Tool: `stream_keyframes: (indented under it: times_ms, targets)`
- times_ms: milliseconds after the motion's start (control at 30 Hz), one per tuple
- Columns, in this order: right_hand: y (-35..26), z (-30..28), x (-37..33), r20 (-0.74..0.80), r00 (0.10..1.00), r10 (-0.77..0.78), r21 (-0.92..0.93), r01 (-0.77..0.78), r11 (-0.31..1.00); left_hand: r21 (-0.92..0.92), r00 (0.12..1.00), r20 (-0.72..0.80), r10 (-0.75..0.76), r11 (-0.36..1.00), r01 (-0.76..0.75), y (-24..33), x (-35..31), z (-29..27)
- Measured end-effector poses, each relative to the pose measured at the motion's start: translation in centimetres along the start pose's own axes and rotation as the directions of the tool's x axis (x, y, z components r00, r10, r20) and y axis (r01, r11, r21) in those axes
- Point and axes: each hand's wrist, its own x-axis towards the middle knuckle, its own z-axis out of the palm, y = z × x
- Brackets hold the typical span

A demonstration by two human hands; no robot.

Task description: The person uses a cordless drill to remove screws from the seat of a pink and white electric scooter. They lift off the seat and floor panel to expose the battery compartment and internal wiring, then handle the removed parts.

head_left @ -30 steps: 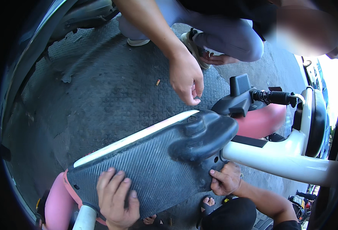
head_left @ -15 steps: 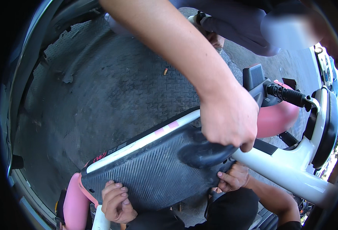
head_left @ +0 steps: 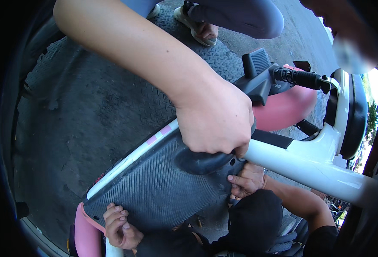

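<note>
A black ribbed footboard cover (head_left: 154, 188) lies along a white-framed electric scooter (head_left: 283, 162) with pink fenders. My left hand (head_left: 119, 227) is closed, fingers curled on the cover's near edge, close to the pink fender (head_left: 87, 231). At the other end my right hand (head_left: 247, 180) pinches the near edge, thumb on top and fingers partly hidden beneath. A hole shows in the cover above that thumb. From the top a co-worker's arm reaches across; that person's fist (head_left: 217, 122) rests on the cover's raised curved part (head_left: 202, 162), fingertips mostly hidden.
The co-worker crouches opposite on textured metal flooring (head_left: 150, 105), with a shoe (head_left: 197, 32) at the top. A black shock absorber (head_left: 300, 79) and a black seat (head_left: 355, 115) stand at the right. My dark-clad knees (head_left: 255, 220) are close below the cover.
My view has shifted, so the scooter sits farther left and higher. The hole in the cover now stands farther from my right thumb. Both my hands keep their hold.
</note>
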Motion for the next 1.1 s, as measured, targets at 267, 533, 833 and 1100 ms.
stream_keyframes:
  times_ms: [267, 533, 833, 1100]
  targets:
    - [-0.3, 0.0, 0.5, -0.035, 0.999, 0.013, -0.004, -0.013, 1.0, 0.028, 0.998, -0.061, 0.03, 0.999, -0.029, 0.4, 0.7, 0.9]
    - [-0.2, 0.3, 0.7, -0.098, 0.994, -0.037, -0.063, 0.031, 0.998, 0.183, 0.999, 0.044, -0.032, 0.983, 0.024, 2.9, 2.2, 2.8]
    - [0.0, 0.4, 0.0, -0.057, 0.997, -0.046, -0.09, 0.041, 0.995, 0.138, 0.743, 0.668, 0.03, 0.977, -0.164, 8.3, 11.2, 12.1]
    - [0.1, 1.0, -0.1, -0.141, 0.988, -0.066, -0.108, 0.051, 0.993, 0.116, 0.42, 0.902, -0.095, 0.993, -0.025, 7.1, 18.4, 23.2]
